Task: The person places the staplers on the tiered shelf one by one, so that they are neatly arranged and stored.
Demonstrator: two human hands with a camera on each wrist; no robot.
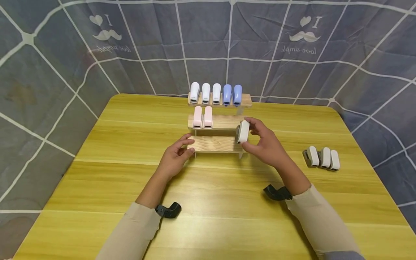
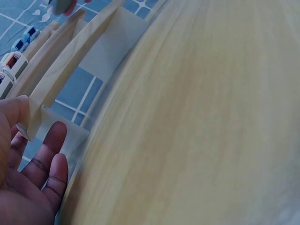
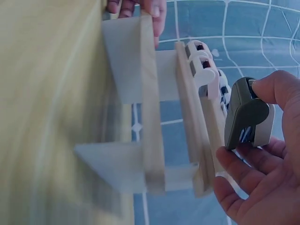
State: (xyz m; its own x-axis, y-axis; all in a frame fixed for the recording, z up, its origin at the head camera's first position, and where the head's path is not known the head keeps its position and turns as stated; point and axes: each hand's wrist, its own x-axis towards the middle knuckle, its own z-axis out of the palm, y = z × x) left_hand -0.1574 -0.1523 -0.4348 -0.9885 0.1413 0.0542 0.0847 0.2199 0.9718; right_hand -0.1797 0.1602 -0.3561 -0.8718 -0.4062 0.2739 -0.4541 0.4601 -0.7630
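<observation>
My right hand (image 1: 264, 144) pinches a small white-and-grey stapler (image 1: 243, 131) between thumb and fingers. It holds it in the air at the right end of the three-step wooden rack (image 1: 214, 143). In the right wrist view the stapler (image 3: 243, 115) is apart from the boards. At the rack's left side, my left hand (image 1: 173, 159) grips the end of the lowest board (image 2: 61, 77), thumb against the wood. Two pink staplers (image 1: 202, 117) stand at the left of the middle step. Along the top step are three white staplers (image 1: 206, 93) and two blue staplers (image 1: 232, 94).
Three more white-and-grey staplers (image 1: 321, 158) stand side by side on the wood-grain table (image 1: 221, 216), to the right of my right forearm. Pale side supports (image 3: 117, 161) hold up the rack's boards. A grey checked cloth (image 1: 208, 39) hangs behind the table.
</observation>
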